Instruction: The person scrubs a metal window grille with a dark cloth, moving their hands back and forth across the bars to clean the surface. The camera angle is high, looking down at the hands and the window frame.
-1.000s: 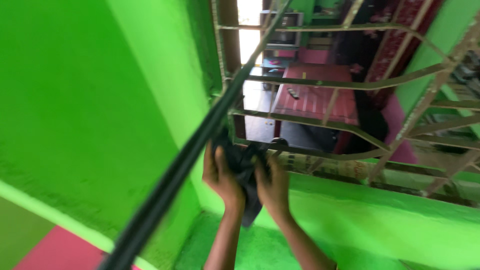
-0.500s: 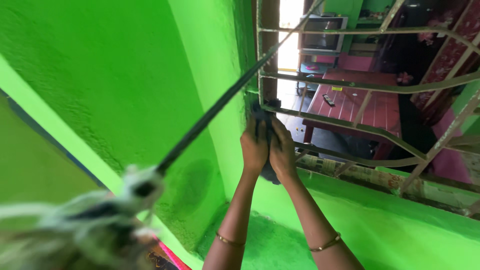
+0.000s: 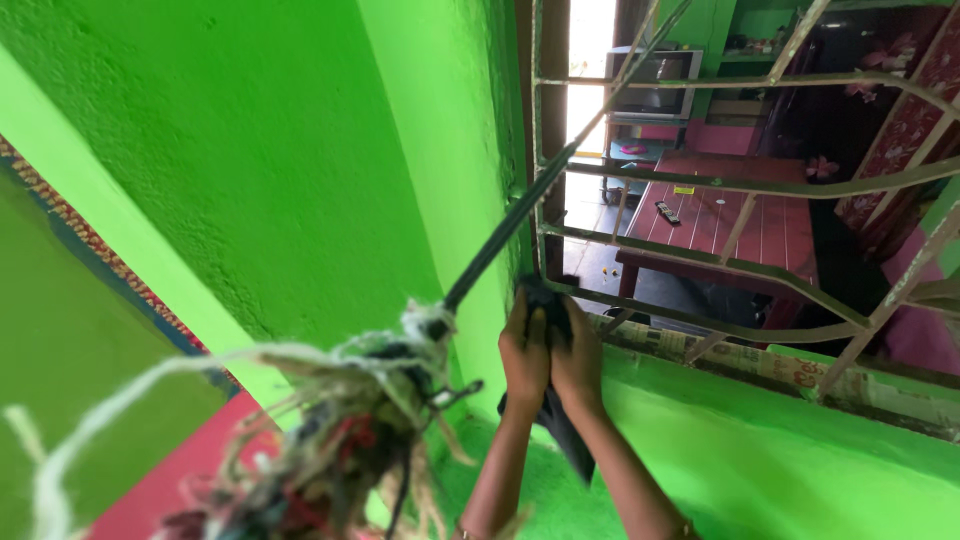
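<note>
Both my hands are pressed together on a dark cloth [image 3: 560, 430] at the lower left corner of a metal window grille [image 3: 720, 185]. My left hand [image 3: 525, 355] and my right hand [image 3: 578, 362] each grip the cloth, which bunches up against a grille bar and hangs down below my wrists. A dark mop pole [image 3: 520, 220] slants from the grille towards the camera, and its frayed string head [image 3: 350, 430] is blurred close in front.
Bright green walls [image 3: 280, 160] frame the window, with a green sill [image 3: 760, 450] below. Newspaper [image 3: 760, 365] lines the ledge inside the grille. Through the bars I see a red wooden table [image 3: 730, 220] and a screen on a stand [image 3: 655, 75].
The view has swung left and down, so the mop head now fills the lower left. My hands stay together on the cloth at the grille's corner.
</note>
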